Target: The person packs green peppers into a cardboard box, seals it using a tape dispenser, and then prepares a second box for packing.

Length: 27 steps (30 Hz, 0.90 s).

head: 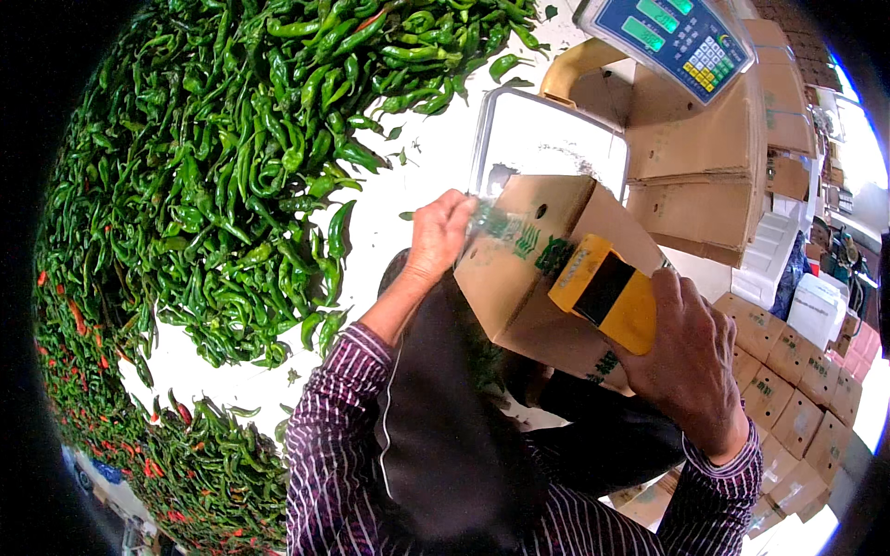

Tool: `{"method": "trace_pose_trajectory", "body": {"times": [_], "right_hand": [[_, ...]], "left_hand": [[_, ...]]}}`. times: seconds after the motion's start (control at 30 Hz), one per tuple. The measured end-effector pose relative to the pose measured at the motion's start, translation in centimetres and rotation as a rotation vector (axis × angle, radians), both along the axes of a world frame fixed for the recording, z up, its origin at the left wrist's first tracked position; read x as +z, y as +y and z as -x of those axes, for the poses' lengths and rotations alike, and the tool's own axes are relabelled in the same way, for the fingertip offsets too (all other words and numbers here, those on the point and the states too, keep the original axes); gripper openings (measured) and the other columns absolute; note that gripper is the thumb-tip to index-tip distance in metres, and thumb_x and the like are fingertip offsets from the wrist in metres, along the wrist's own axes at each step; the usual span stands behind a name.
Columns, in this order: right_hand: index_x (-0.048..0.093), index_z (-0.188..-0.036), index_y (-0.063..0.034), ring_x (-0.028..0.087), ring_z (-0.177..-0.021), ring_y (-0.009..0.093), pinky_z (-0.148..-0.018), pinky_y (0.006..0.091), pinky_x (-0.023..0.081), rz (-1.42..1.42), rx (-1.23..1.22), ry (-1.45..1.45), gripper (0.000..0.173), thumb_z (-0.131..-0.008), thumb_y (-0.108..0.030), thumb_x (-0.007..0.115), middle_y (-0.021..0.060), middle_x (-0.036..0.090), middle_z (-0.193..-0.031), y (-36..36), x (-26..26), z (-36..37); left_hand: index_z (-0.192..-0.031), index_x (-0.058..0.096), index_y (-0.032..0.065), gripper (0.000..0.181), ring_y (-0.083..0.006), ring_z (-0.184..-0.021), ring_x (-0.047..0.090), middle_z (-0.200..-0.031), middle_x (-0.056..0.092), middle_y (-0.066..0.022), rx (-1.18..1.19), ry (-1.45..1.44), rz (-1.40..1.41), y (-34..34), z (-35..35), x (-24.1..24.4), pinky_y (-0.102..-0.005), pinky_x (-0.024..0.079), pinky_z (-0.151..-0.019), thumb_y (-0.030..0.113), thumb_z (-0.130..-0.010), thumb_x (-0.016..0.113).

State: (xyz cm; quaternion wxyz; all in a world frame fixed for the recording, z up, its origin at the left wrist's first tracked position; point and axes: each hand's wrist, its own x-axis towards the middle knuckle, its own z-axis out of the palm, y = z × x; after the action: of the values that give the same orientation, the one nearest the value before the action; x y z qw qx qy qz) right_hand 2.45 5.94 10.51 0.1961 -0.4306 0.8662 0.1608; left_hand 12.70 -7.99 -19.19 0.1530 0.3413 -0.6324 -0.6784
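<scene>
A cardboard carton [511, 292] with green printing stands tilted in front of me, partly over the metal platform of a scale [549, 135]. My right hand [688, 354] grips a yellow tape dispenser [629, 302] against the carton's right part. At the opposite edge my left hand [439, 233] is closed, its thumb and fingers by a strip of clear packing tape [495, 221]. The strip lies over the printed side. Whether the left fingers pinch the tape or press on the carton's edge cannot be made out.
Green chili peppers [243, 160] lie heaped across the left, with red ones among them lower down. The scale's display unit [667, 42] rises at the top right. Open cartons [695, 139] sit behind the scale. Stacked closed cartons [793, 403] and white foam boxes [765, 257] fill the right side.
</scene>
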Motion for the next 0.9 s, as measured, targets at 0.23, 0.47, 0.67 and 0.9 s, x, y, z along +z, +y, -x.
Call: {"method": "trace_pose_trajectory", "body": {"times": [0.23,0.47,0.67,0.9], "right_hand": [[0.048,-0.11,-0.0056,0.061,-0.087,0.036,-0.072,0.0455,0.048,-0.039,-0.09,-0.001,0.057,-0.068,-0.03,0.079,0.0145,0.056,-0.094,-0.2,-0.3,0.1],[0.049,-0.108,-0.0052,0.061,-0.082,0.038,-0.068,0.0461,0.049,-0.011,-0.052,0.024,0.057,-0.066,-0.03,0.079,0.0156,0.057,-0.093,0.3,-0.4,0.1],[0.05,-0.107,-0.0049,0.062,-0.082,0.039,-0.068,0.0453,0.049,0.002,-0.047,0.031,0.056,-0.065,-0.027,0.079,0.0159,0.057,-0.09,0.6,-0.8,0.0],[0.051,-0.107,-0.0045,0.062,-0.079,0.038,-0.064,0.0449,0.05,0.101,0.0,0.01,0.059,-0.06,-0.024,0.083,0.016,0.058,-0.088,0.8,-1.0,0.3]], "left_hand": [[-0.082,0.057,0.0001,0.023,-0.0294,-0.054,0.055,-0.061,0.054,-0.0157,-0.137,-0.002,0.277,1.4,0.7,-0.5,-0.0391,0.046,-0.056,0.019,-0.095,0.058],[-0.095,0.055,0.0005,0.02,-0.0405,-0.06,0.059,-0.061,0.056,-0.0202,-0.235,-0.068,0.397,1.6,0.9,-0.3,-0.0468,0.047,-0.056,0.021,-0.096,0.058],[-0.124,0.051,0.0009,0.035,-0.0385,-0.065,0.061,-0.074,0.061,-0.0178,-0.36,-0.25,0.557,1.5,0.2,-1.8,-0.0446,0.051,-0.061,0.016,-0.093,0.058],[-0.13,0.049,0.0054,0.045,-0.0343,-0.118,0.044,-0.122,0.049,-0.0162,-0.033,0.074,0.489,1.2,6.0,-1.9,-0.0457,0.034,-0.101,0.016,-0.088,0.059]]}}
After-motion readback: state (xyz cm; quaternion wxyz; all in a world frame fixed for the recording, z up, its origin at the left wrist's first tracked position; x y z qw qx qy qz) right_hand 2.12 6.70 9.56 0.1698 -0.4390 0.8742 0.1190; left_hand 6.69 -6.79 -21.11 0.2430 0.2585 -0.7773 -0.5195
